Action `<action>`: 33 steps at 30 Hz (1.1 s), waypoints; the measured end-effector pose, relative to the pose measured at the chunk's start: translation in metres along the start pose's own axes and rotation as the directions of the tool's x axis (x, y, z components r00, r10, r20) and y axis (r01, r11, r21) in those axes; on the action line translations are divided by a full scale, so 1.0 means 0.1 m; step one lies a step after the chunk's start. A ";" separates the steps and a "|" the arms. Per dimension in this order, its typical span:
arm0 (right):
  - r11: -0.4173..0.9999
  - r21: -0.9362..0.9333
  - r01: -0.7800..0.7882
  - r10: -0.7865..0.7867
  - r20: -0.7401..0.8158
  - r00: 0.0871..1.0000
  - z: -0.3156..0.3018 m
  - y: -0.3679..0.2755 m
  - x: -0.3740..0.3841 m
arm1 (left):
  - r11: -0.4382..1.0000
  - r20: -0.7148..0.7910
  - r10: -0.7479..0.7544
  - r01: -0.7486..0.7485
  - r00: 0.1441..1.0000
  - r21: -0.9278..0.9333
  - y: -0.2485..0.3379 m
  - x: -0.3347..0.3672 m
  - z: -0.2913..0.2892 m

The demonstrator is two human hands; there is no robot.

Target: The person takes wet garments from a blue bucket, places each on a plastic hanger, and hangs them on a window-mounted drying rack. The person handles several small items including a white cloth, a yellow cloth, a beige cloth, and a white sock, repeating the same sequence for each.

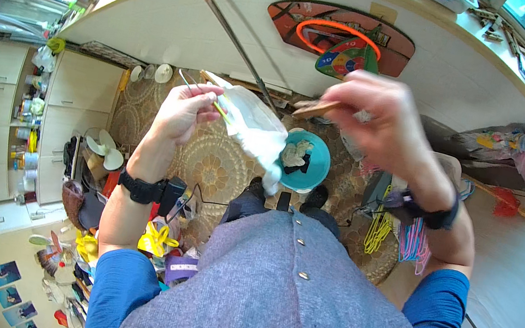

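My left hand (181, 113) is closed on a thin clothes hanger (223, 113), part of which shows yellow-green. A white cloth (252, 120) hangs from the hanger, slanting down to the right. Raised to the right of it, my right hand (383, 118) is smeared by motion. Its fingers grip a brown wooden clothespin (314, 108), which points toward the cloth and stays apart from it. Below, on the floor at my feet, stands a light-blue basin (319, 167). Inside it lie a pale cloth (296, 152) and a black one.
Yellow hangers (376, 235) and blue and pink hangers (413, 243) hang at my right. A metal pole (235, 40) leans against the wall ahead, beside a toy basketball hoop (339, 33). Bags and other clutter (158, 238) crowd the floor at left, near a fan (105, 149).
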State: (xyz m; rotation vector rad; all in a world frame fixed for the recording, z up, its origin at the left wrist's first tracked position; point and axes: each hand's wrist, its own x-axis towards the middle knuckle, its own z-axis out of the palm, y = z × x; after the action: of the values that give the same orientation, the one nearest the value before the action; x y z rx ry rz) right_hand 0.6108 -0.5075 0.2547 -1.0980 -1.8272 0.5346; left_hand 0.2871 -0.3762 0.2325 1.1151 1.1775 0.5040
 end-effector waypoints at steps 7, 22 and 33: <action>0.978 -0.161 0.135 -0.117 0.113 0.987 0.76 -0.20 0.22 | 0.975 -0.213 0.105 -0.143 0.971 -0.172 -0.14 -0.09 0.06; 0.963 -0.243 0.115 -0.045 0.274 0.961 1.70 -0.14 0.65 | 0.942 -0.225 0.091 -0.157 0.970 -0.295 -0.37 -0.17 -0.69; 0.848 -0.138 -0.512 0.465 -0.270 0.843 2.76 1.70 2.51 | 0.939 0.129 0.308 -0.323 0.943 0.115 0.24 0.22 -2.74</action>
State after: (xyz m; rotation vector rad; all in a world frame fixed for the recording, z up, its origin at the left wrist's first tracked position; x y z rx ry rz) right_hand 0.4025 -0.1829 0.1153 -1.7210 -1.4138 0.4927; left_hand 0.0520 -0.2335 0.2513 1.4428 0.9508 0.6079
